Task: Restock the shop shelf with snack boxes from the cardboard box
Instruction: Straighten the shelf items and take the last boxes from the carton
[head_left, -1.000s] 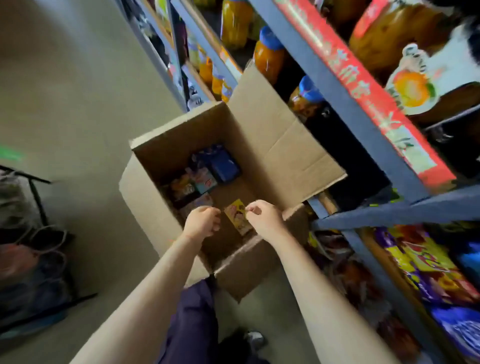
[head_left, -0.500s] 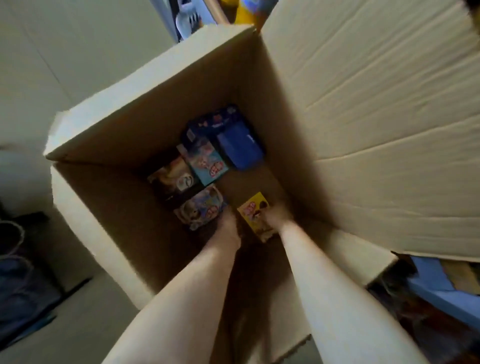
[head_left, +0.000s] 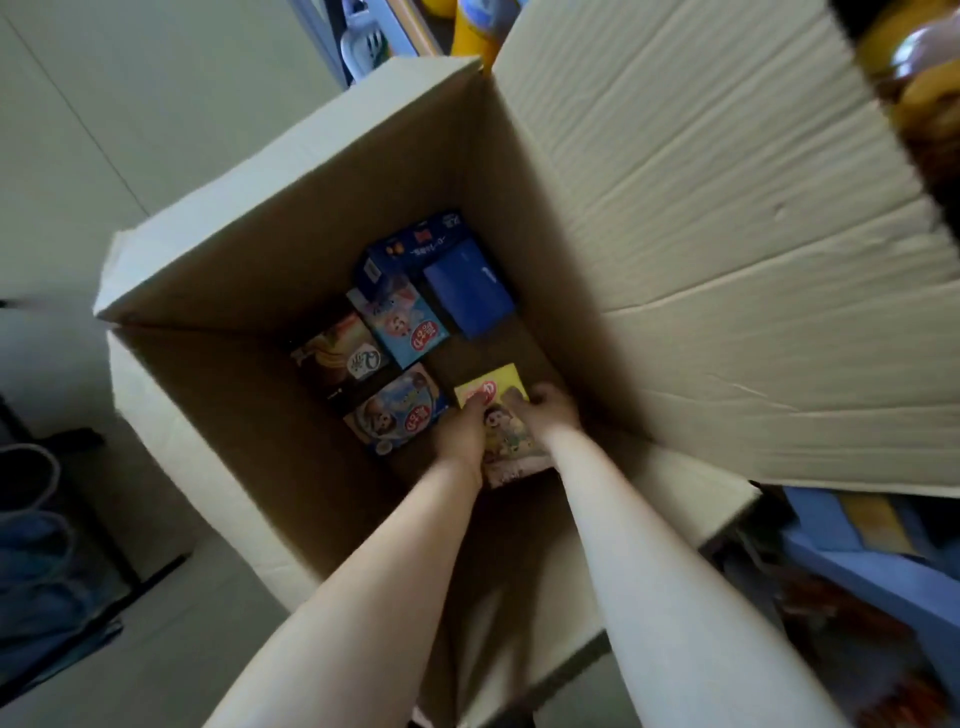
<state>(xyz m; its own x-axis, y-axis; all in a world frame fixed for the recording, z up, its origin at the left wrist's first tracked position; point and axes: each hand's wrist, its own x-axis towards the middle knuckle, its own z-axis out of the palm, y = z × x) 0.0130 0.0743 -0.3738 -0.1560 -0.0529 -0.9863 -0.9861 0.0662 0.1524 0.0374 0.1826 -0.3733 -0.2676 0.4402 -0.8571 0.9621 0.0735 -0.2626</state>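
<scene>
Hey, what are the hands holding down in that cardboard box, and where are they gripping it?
The yellow snack box: left hand on its left edge, right hand on its right edge, at the bottom of the cardboard box.

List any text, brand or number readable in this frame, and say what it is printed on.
Nothing reads clearly.
Dark blue snack box: white print, seen upside down, too blurred.
Light blue snack box: red badge with white characters, illegible.
Yellow snack box between both hands: red badge, illegible.
Banana-picture box: round logo, unreadable.
</scene>
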